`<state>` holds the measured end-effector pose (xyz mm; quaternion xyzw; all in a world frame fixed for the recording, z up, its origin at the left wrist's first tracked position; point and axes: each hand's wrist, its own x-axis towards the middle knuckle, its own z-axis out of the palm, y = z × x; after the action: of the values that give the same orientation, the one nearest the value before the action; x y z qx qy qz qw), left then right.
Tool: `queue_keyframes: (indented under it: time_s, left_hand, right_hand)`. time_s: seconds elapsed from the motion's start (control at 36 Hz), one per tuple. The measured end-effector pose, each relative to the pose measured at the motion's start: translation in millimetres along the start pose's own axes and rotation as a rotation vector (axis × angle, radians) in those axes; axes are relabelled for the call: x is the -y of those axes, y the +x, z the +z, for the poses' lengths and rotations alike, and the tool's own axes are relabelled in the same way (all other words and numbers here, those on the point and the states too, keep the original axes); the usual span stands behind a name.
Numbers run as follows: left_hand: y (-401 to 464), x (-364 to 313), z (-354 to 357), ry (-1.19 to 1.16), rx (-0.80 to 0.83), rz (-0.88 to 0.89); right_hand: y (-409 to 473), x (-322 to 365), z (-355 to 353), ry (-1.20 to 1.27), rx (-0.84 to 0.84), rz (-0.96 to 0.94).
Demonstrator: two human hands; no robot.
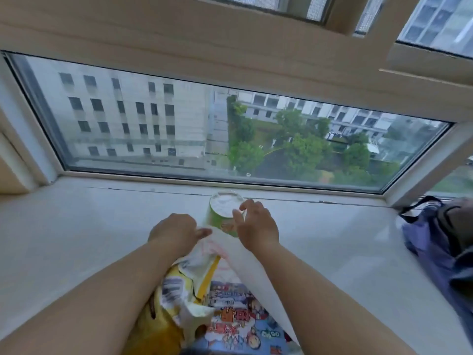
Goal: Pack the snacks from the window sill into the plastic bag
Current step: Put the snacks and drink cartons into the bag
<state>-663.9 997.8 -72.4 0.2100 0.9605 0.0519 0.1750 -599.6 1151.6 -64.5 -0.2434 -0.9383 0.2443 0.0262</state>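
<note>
The left hand (176, 230) pinches the rim of the white plastic bag (245, 267), its fingers curled over the bag's upper edge. The right hand (257, 226) curls round the green snack tube (222, 213) near its white lid, thumb on the near side and fingers over the top. The tube leans on the window sill (76, 239) close to the far edge by the glass, its lower end at the bag's mouth. The bag lies between the forearms toward the sill's near edge; inside it show a yellow snack packet (169, 295) and a blue cartoon-printed packet (238, 319). A purple backpack (440, 252) rests at the sill's right end.
</note>
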Motion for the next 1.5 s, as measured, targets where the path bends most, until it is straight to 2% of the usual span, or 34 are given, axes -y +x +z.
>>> queue_keyframes:
  time_s: [0.11,0.28,0.58,0.92,1.06,1.17,1.28,1.42,1.5]
  left_hand:
    - [22,10,24,-0.021,0.151,-0.027]
    - [42,10,39,0.0,0.211,0.04]
    - [52,2,40,0.073,0.104,0.093]
    - [52,1,43,0.06,0.049,0.072]
    - [40,1,38,0.072,-0.013,0.077]
    - [21,0,28,0.061,-0.119,0.112]
    - [-2,2,15,-0.062,-0.173,0.119]
    - [-33,6,-4,-0.299,-0.116,0.039]
    - [-58,9,-18,-0.341,-0.091,0.02]
  right_hand:
    - [33,-13,20,-0.102,0.095,0.032]
    - [73,-27,52,-0.244,0.104,0.036]
    - [119,-26,92,-0.345,0.231,0.047]
    - [130,-21,104,-0.226,0.079,0.036]
    - [112,-23,102,-0.207,0.09,0.072]
    - [88,-22,87,-0.166,0.039,0.132]
    - [66,-12,44,-0.129,-0.104,0.051]
    - [33,6,-29,-0.008,-0.261,-0.039]
    - [3,19,-70,0.089,-0.314,-0.145]
